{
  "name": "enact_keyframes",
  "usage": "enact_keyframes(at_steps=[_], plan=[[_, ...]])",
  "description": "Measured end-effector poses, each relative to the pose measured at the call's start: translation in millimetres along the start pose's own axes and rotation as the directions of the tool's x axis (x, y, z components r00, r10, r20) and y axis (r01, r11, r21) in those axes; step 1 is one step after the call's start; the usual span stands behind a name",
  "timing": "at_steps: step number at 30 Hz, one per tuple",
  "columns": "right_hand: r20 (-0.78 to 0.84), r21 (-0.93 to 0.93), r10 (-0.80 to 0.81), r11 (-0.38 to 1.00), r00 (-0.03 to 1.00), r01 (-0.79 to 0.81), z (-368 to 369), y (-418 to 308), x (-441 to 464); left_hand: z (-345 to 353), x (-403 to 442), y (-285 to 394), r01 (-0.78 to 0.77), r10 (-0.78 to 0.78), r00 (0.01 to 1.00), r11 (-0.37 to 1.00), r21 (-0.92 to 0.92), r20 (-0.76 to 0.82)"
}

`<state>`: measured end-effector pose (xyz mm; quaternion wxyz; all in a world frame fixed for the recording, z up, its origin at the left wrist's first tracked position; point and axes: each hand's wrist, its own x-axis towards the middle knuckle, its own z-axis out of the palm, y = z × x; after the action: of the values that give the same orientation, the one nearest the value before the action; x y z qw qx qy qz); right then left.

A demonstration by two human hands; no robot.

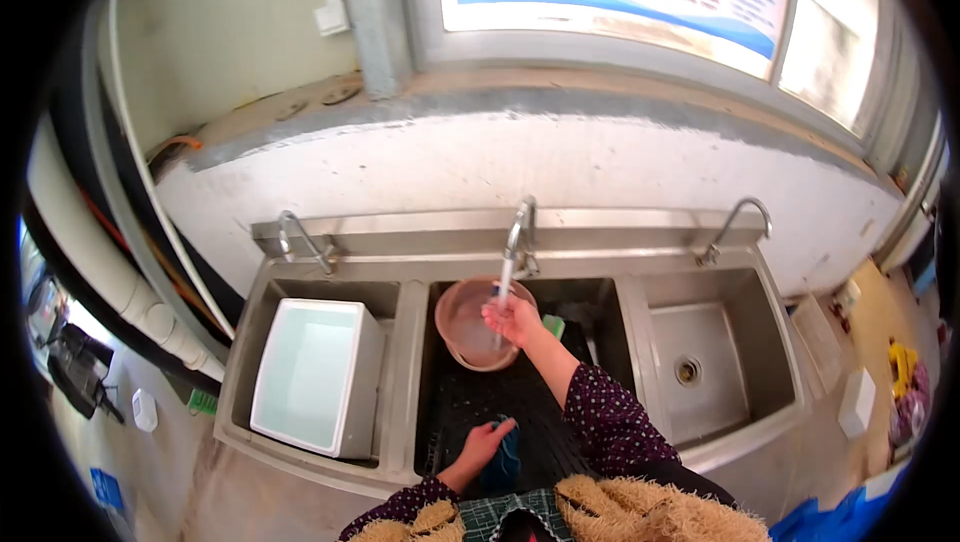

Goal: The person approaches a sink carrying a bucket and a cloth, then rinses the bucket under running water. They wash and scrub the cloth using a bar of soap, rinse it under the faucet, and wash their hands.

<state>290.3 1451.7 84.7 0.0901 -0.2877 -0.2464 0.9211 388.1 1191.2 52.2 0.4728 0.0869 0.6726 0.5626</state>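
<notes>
In the middle sink basin (625,342), a pinkish plastic bowl (455,342) stands under the faucet (520,227), with water running down into it. My right hand (513,319) is over the bowl in the stream, its fingers curled together; what they hold, if anything, is too small to make out. Lower down, near my body, my left hand (487,442) grips a dark blue-teal cloth (503,464) between thumb and fingers. Just right of my right hand lies a green item (554,326), partly hidden by the forearm.
A white foam box (362,372) filled with water occupies the left basin. The right basin (700,342) shows its drain (688,371). Curved faucets rise over both side basins, the left faucet (290,232) and the right faucet (750,217). A white wall (420,167) stands behind.
</notes>
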Motion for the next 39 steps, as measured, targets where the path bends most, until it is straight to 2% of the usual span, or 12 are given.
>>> enact_keyframes(at_steps=[4,6,9,12,14,18,26,28,32,34,36,39], plan=[[-0.098,-0.029,-0.035,0.999,0.995,0.032,27,-1,46,-14,-10,10,-0.013,0.009,0.999,0.996,-0.086,-0.040],[0.337,0.114,-0.077,0.993,0.938,0.041,21,-5,50,-22,-8,8,0.002,-0.008,0.996,0.998,-0.062,-0.084],[0.446,-0.184,-0.057,0.971,0.893,0.154,18,-6,-11,-24,-13,18,-0.030,0.013,0.990,0.993,-0.116,-0.144],[0.284,-0.757,-0.144,0.574,0.948,0.313,-14,32,-76,-16,-4,27,-0.127,0.097,0.973,0.983,-0.135,-0.209],[0.426,-0.626,-0.092,0.689,0.900,0.367,-34,65,-113,-14,10,31,-0.240,0.192,0.956,0.946,-0.220,-0.220],[0.456,-0.714,-0.457,0.325,0.764,0.621,-40,100,-180,10,10,67,-0.211,0.195,0.977,0.918,-0.334,-0.084],[0.244,-0.662,-0.402,0.596,0.883,0.454,-54,65,-225,35,10,73,-0.348,0.344,0.937,0.921,0.174,0.053],[0.147,-0.797,-0.587,0.406,0.796,0.447,-50,61,-234,35,2,83,-0.348,0.341,0.937,0.920,0.178,0.070],[-0.177,-0.633,-0.719,0.606,0.672,0.482,-71,54,-215,32,-14,93,-0.393,0.387,0.906,0.919,0.001,0.172],[-0.382,-0.244,-0.572,0.820,0.726,0.517,-66,31,-223,26,-27,102,-0.423,0.416,0.876,0.906,-0.027,0.242],[-0.361,-0.118,-0.568,0.815,0.740,0.568,-71,14,-228,15,-41,117,-0.308,0.249,0.837,0.950,0.044,0.487],[-0.338,-0.152,-0.637,0.764,0.693,0.628,-59,11,-242,-4,-26,115,-0.462,0.422,0.851,0.884,0.063,0.313]])
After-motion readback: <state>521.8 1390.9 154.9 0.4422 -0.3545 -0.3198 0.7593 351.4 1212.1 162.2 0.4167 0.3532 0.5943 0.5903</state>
